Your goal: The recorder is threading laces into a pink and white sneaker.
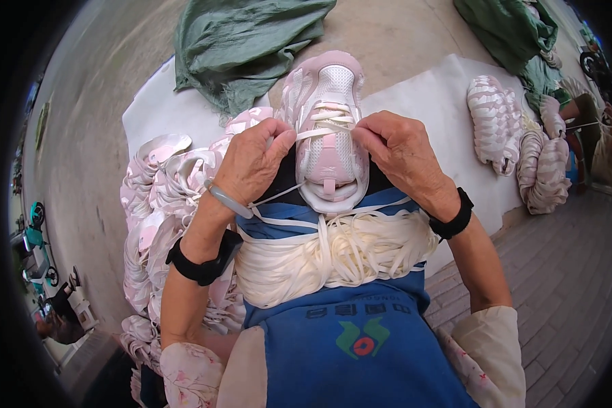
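"Where is it?"

"I see the pink-and-white mesh sneaker (319, 158) between both hands, upper facing me, toe away from the body, just beyond the blue cloth apron (299, 370). The left hand (251, 155) pinches a flat cream lace (311, 133); the right hand (406, 151) curls its fingers beside the eyelets, gripping it or not, I can't tell."

"Doing it well?"

"I'd lay each pass flat, untwisted, and tension both sides evenly."

"Counts?"

"One sneaker between the hands, one cream lace bundle (282, 272), two green cloths (251, 47); the left shoe pile (160, 224) overlaps too much."
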### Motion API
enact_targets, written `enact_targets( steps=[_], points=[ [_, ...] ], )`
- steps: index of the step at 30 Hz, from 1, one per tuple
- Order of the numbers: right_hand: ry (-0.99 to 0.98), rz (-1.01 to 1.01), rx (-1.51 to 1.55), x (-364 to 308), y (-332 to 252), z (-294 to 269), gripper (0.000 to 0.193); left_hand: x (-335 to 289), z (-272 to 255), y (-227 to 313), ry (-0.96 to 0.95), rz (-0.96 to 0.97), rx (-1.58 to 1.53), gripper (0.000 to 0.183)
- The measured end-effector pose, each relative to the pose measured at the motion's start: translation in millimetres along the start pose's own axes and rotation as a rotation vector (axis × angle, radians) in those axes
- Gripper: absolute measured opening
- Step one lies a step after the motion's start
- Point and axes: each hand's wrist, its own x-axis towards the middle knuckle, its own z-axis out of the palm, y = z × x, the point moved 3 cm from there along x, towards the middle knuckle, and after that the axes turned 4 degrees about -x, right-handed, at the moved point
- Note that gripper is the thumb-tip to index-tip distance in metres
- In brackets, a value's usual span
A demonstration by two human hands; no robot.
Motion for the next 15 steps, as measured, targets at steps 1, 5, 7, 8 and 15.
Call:
enact_targets(
  steps=[1, 5, 7, 8, 15],
  points=[
    [-0.002, -0.001, 0.002, -1.4, -2.3, 1.6, 0.017, 0.1, -1.1, -2.3, -0.008, -0.031, -0.029, 0.027],
    [0.117, -0.374, -0.272, -5.6, -21.6, -5.5, 0.012, 0.8, -4.3, 11.0, -0.053, -0.097, 0.002, 0.028],
    [0.151, -0.537, -0.374, -8.6, -26.2, -9.8, 0.010, 0.1, -2.9, 15.6, -0.029, -0.053, 0.011, 0.027],
    [0.142, -0.592, -0.435, -10.6, -24.0, -13.3, 0.012, 0.0, -4.3, 18.3, 0.003, -0.007, 0.023, 0.026],
    [0.151, -0.470, -0.409, -26.6, 11.7, -17.4, 0.010, 3.7, -15.3, 22.7, -0.007, -0.026, 0.173, 0.028]
  ],
)
